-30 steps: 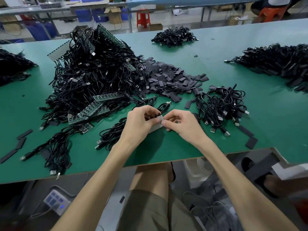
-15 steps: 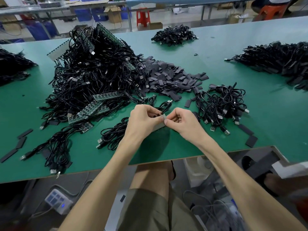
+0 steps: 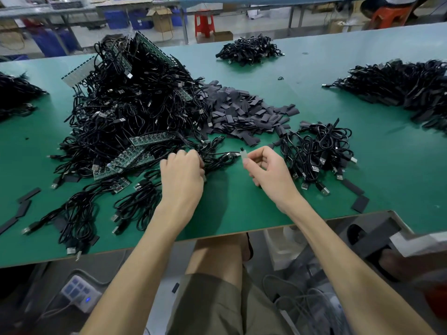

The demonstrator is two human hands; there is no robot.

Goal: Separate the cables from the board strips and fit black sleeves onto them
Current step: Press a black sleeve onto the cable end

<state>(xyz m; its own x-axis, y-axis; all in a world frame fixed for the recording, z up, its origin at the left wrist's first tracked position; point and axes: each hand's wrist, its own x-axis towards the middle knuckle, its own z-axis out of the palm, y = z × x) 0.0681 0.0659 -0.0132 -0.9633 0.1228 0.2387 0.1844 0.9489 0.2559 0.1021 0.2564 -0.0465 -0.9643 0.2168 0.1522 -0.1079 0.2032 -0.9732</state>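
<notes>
Both hands have drawn apart since half a second ago, when they met over one board strip; now a single cable stretches between them just above the table. At its right end sits a small pale board piece, pinched between the thumb and forefinger of the right hand, whose other fingers are curled in. The left hand lies knuckles-up with fingers bent down into the loose cables at the other end; whether it grips this cable or only presses on it I cannot tell, since the back of the hand hides the fingertips.

The cable looks thin, limp and very light, so it should sag and tangle unless held close to its end. The board piece is stiff but small and probably brittle at its solder joint; pinching it by the flat faces, near the wire, seems safest.

Black sleeves lie heaped just beyond the hands, more board strips to the left at the foot of the tangled heap, and freed cables to the right.
</notes>
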